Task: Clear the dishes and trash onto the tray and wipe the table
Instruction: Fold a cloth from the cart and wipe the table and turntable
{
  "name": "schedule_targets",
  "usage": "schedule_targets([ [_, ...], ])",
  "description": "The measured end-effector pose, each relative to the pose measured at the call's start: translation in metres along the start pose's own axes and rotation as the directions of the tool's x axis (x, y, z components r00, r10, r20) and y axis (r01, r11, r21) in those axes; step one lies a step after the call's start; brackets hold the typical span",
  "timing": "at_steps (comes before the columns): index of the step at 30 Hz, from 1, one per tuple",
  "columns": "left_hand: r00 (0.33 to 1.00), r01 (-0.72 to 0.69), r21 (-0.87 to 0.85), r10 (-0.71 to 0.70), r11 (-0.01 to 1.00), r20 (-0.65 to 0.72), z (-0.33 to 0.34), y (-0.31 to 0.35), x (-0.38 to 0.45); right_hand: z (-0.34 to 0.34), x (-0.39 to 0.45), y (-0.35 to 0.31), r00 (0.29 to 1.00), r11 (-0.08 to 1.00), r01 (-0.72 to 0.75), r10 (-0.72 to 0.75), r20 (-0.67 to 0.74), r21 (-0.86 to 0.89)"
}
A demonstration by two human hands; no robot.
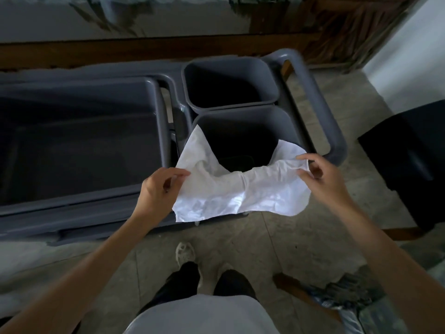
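A crumpled white cloth (238,191) is stretched between my two hands over the near edge of a grey cart. My left hand (160,189) pinches its left edge. My right hand (322,174) pinches its right edge. The cloth sags in the middle and hangs over the front rim of the nearer small grey bin (284,121). Something dark lies at that bin's bottom.
The grey cart (334,141) holds a large dark tub (154,97) on the left and a second small bin (231,80) behind the first. A black block (414,160) stands at the right. My feet are on the tiled floor (289,239) below.
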State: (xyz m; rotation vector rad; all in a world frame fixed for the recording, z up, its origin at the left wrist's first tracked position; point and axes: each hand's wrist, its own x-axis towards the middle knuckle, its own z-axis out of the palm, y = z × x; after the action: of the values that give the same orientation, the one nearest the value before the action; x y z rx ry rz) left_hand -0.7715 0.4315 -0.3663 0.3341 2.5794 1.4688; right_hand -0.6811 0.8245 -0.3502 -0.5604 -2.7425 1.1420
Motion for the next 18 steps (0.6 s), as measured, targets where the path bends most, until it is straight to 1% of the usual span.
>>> schedule_targets([
  [2,0.998,0.03,-0.034,-0.032,0.999,-0.051,-0.006,0.005,0.001,-0.009,0.011,-0.009,0.998,0.995,0.027,-0.031,0.046,0.092],
  [6,0.982,0.064,-0.101,-0.081,0.993,-0.17,-0.022,0.022,0.003,-0.024,0.042,-0.029,0.991,0.955,0.035,-0.071,0.115,0.294],
  [8,0.967,0.085,-0.158,-0.12,0.984,-0.227,-0.034,0.032,0.001,-0.029,0.061,-0.037,0.983,0.94,0.063,-0.117,0.144,0.336],
  [10,0.957,0.1,-0.242,-0.16,0.965,-0.244,-0.05,0.041,-0.008,-0.033,0.078,-0.045,0.97,0.924,0.078,-0.158,0.187,0.375],
  [11,0.956,0.1,-0.257,-0.165,0.961,-0.244,-0.059,0.045,-0.014,-0.035,0.085,-0.049,0.958,0.914,0.084,-0.183,0.22,0.398],
  [12,0.953,0.108,-0.219,-0.164,0.97,-0.256,-0.068,0.047,-0.023,-0.035,0.092,-0.054,0.94,0.907,0.106,-0.224,0.255,0.407],
  [15,0.928,0.159,0.011,-0.146,0.987,-0.343,-0.089,0.052,-0.053,-0.036,0.098,-0.078,0.853,0.897,0.235,-0.376,0.363,0.375],
  [18,0.877,0.203,0.115,-0.129,0.972,-0.463,-0.103,0.058,-0.095,-0.029,0.094,-0.11,0.715,0.855,0.412,-0.517,0.47,0.315],
])
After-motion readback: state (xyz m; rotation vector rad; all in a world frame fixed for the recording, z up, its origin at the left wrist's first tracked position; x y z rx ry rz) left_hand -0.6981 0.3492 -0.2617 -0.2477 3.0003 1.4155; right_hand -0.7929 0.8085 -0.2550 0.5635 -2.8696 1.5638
